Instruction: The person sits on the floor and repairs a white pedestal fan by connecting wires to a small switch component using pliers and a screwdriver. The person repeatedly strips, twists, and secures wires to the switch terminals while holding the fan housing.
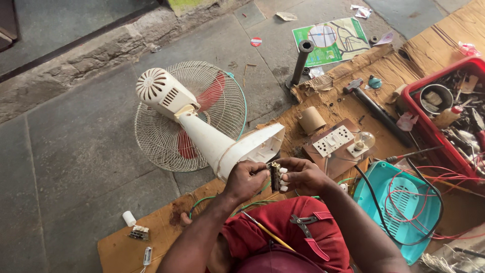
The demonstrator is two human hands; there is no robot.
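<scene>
A white fan with red blades (197, 108) lies on its wire grille on the stone floor, its open cream neck housing (255, 147) pointing at me. My left hand (246, 178) and my right hand (301, 174) meet just below that opening. Both grip a small dark switch block (275, 177) with white push buttons. Green wires (214, 199) run from it down past my left wrist. On my red-clothed lap rest a thin yellow-handled tool (268, 231) and red-handled pliers (308, 230).
A test board with sockets and a bulb (337, 144) sits on brown cardboard (444, 40) to my right. Further right are a hammer (376, 108), a teal fan cover (399, 202) with red wires and a red tray of tools (454, 108). A black pipe (300, 63) stands behind.
</scene>
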